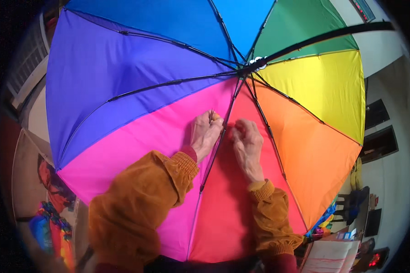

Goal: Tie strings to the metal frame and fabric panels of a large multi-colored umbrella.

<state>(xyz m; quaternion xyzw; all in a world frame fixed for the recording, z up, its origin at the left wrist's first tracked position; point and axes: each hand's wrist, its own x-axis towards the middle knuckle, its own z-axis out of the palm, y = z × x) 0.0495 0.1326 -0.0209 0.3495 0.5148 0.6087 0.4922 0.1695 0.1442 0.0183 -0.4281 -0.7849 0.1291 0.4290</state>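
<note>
1. the left hand [206, 134] pinches a thin metal needle-like tool [211, 115] between thumb and fingertips, its tip standing up just left of the black metal rib [223, 136], seemingly so it can reach the cloth at that rib.
2. the right hand [247, 143] lies just right of the same rib, fingers curled and pressed onto the red panel [228, 214]; whether it pinches thread or cloth cannot be told. it seems to hold the fabric taut against the rib.
3. the open rainbow-coloured fabric umbrella [123, 82] faces the person with its inside, so ribs and seams are exposed; the rib runs between the pink panel [146, 136] and the red one, up to the hub [253, 63].
4. mustard corduroy sleeves [136, 209] come in below the rib.
5. right of the rib, past the orange panel [314, 150], stand dark furniture and papers [330, 255].
</note>
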